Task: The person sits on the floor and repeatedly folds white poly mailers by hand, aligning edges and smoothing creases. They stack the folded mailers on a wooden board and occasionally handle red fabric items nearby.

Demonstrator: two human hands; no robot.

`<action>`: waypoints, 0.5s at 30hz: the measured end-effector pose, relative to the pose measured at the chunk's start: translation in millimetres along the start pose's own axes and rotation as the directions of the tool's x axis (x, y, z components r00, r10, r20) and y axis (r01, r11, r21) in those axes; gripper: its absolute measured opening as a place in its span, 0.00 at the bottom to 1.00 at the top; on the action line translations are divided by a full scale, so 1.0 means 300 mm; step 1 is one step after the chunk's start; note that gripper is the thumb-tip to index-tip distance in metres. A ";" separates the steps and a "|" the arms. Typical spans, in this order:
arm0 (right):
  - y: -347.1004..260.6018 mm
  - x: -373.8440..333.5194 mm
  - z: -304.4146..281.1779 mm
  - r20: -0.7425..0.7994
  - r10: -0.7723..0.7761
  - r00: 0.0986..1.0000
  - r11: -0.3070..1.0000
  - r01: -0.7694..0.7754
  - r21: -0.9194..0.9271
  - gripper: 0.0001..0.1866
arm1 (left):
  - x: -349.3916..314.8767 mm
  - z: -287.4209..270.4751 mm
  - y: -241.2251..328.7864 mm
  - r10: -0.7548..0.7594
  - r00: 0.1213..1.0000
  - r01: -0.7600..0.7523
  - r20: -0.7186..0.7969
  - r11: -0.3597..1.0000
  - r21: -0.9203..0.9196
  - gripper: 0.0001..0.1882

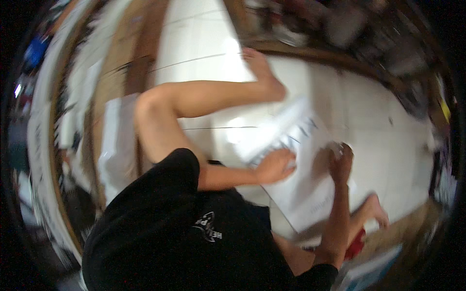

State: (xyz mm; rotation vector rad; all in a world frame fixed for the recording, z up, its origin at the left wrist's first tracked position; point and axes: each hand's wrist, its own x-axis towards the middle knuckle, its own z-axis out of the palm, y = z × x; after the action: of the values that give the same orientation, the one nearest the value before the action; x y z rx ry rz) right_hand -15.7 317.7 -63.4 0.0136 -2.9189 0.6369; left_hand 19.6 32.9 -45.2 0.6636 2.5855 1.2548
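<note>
A flat white bag-like sheet (310, 140) with large dark lettering lies on the tiled floor between my legs. My left hand (275, 166) rests on its near left part, fingers stretched out and palm down. At the bag's right edge is my right hand (342, 162), its fingers bent together in a pinch. A pale glint shows between those fingers, but blur hides what they hold. Both hands are apart.
White floor tiles (204, 53) surround the bag. Beyond it runs a wooden ledge (335, 58) with dark, blurred items behind. Wooden boards (141, 63) and a white plastic package (119, 140) are at left. A red item (356, 245) lies by my right leg.
</note>
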 end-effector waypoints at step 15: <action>-0.044 0.219 0.122 0.572 -0.033 0.819 0.999 0.009 0.046 0.30 | -0.140 0.098 0.030 -1.000 -0.026 0.839 0.005 -0.025 -0.544 0.40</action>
State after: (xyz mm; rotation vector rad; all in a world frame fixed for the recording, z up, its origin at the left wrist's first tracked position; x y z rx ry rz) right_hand -85.5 292.3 -80.8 0.2953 -3.4741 0.8081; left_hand 69.9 38.5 -57.3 -1.5309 1.8551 1.2047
